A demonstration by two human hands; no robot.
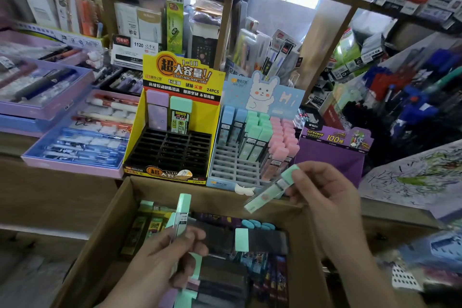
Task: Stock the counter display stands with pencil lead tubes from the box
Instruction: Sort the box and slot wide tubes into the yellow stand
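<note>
- COUNTER RESTOCK: A person's right hand (322, 190), at 4 o'clock in the frame, pinches a tilted tube (265, 194) between curled fingers and thumb near its mint cap. The cap points to 1 o'clock and the clear end to 7 o'clock.
- The tilted tube hangs above the far rim of the box (100, 230), just in front of the blue stand (225, 165).
- At 7 o'clock, the left hand (170, 257) grips an upright tube (183, 215), mint cap at 12 o'clock, over the box. More mint plastic shows below the fingers; how many tubes it holds cannot be told.
- The cardboard box fills 6 o'clock, packed with dark, mint and blue packs of tubes.
- The yellow stand (136, 127) sits on the counter behind the box, with one purple and one mint tube in its back row.
- The blue stand, at the yellow stand's 3 o'clock and touching it, carries rows of blue, mint and pink tubes.
- A purple stand (332, 157) sits at the blue stand's 3 o'clock; pen trays (75, 137) lie at 9 o'clock.
</note>
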